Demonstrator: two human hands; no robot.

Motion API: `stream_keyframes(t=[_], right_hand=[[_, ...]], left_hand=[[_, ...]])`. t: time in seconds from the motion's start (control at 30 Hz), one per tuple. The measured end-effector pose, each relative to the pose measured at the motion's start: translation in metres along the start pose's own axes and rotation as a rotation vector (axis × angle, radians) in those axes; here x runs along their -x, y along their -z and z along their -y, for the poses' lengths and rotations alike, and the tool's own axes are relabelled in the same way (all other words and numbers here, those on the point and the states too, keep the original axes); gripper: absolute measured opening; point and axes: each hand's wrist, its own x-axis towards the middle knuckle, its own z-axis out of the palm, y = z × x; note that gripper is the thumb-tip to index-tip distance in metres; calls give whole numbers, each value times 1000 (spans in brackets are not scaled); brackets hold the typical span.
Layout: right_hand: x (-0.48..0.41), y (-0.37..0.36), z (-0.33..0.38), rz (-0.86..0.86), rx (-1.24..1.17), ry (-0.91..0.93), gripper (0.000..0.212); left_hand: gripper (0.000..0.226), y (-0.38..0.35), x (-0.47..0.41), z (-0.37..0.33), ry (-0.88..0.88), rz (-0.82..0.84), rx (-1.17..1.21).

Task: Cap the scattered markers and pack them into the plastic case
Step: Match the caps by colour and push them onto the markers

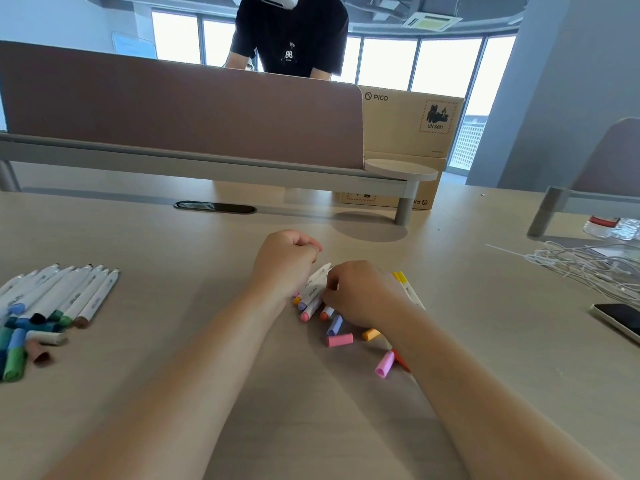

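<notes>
A small bunch of white-bodied markers [313, 291] lies at the table's centre, with pink, orange and lilac ends pointing toward me. My right hand [360, 294] curls its fingers onto this bunch and pinches the white barrels. My left hand [284, 259] is a closed fist just left of and above the bunch, and I see nothing in it. Loose caps lie nearby: lilac [334, 325], pink [339, 340], orange [371, 334], another pink [384, 364] and a red one [401, 360]. Two yellow markers [405, 285] poke out behind my right hand. No plastic case is in view.
At the left lies a row of several uncapped white markers [59, 296] with blue, green and brown caps [17, 344]. A phone [620, 320], tangled white cables [588, 268] and a bottle [613, 226] sit at right. A desk divider [180, 109], a cardboard box [412, 126] and a person [294, 36] are behind.
</notes>
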Motion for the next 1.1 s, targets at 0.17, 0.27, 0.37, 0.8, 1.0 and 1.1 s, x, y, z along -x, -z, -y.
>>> stream_keyframes(t=[0.17,0.27,0.37,0.8,1.0,1.1], right_hand=[[-2,0,-2,-44,-64,-31,20],[-2,3,-6,-70,-141,-55,18],[-3,4,-8,-73,-136,-72,18],[1,13,-28,-244,-549,-188,18],[8,27,-45,-329,-667,-208,3],[9,27,-47,-322,-670,-216,19]], left_hand=[[22,-1,1,-1,-8,2,-22],[23,0,1,-1,-16,3,-45],[23,0,1,0,-23,12,-64],[12,0,5,-2,-103,163,-306],[12,-13,17,-4,-231,413,-475],[14,-18,22,-7,-277,511,-545]])
